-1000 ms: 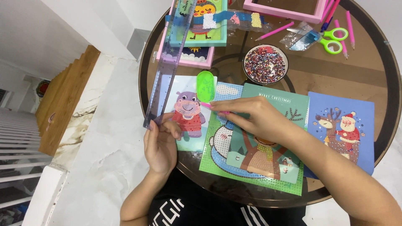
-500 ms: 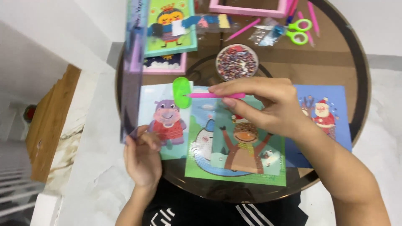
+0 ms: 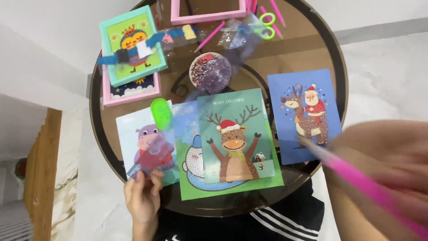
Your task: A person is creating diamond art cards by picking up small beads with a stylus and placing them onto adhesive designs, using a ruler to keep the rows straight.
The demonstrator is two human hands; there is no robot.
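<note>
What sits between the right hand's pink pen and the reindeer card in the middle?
Nothing visible. The right hand holds the pink pen, blurred, over the blue Santa card; the reindeer card lies uncovered beside it. The left hand is at the hippo card.

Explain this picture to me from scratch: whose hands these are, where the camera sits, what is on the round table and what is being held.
The camera sits on a person's head and looks straight down, so both hands are that person's own. The left hand pinches a clear plastic film over a hippo card. The right hand, blurred and close to the lens, holds a pink pen. On the round glass table lie a reindeer card on a green sheet, a blue Santa card, a round dish of beads, a small green tray, a framed owl picture, an empty pink frame and green scissors.
</note>
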